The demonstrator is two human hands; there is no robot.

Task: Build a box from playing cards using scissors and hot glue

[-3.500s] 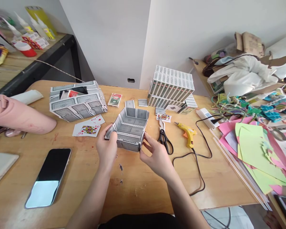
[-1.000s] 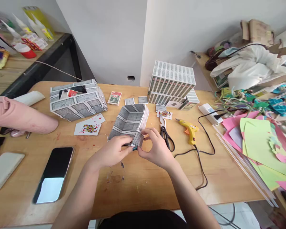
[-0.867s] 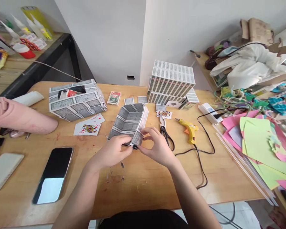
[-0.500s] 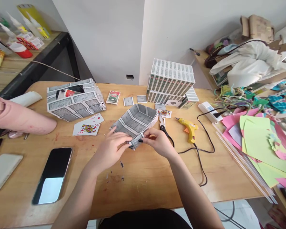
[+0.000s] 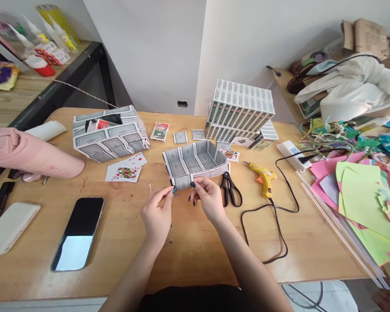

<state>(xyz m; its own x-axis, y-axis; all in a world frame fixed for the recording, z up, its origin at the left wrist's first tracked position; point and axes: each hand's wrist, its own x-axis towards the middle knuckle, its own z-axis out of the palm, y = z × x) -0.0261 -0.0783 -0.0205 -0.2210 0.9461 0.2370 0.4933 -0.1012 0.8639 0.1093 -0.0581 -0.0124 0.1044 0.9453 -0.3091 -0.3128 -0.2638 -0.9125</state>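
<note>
A shallow open box made of grey-backed playing cards (image 5: 196,159) rests on the table in front of me. At its near left end is a grey-backed playing card (image 5: 183,183); whether it is glued to the box I cannot tell. My left hand (image 5: 157,212) pinches the card's left edge between thumb and finger. The right edge is pinched by my right hand (image 5: 208,197), its other fingers curled below. Black-handled scissors (image 5: 230,190) lie just right of the box, their blades hidden. Further right is a yellow glue gun (image 5: 263,177) with a black cord.
Behind stand a larger card-covered box (image 5: 110,136), stacked card packs (image 5: 238,108) and one loose pack (image 5: 160,131). Face-up cards (image 5: 125,170), a phone (image 5: 78,234) and a pink roll (image 5: 35,151) lie left. A power strip (image 5: 292,154) and coloured paper (image 5: 360,195) are right.
The box has turned and now sits lower on the table, baring the scissors' handles. My hands have shifted to the card's two edges, the left one drawing back from the box's side.
</note>
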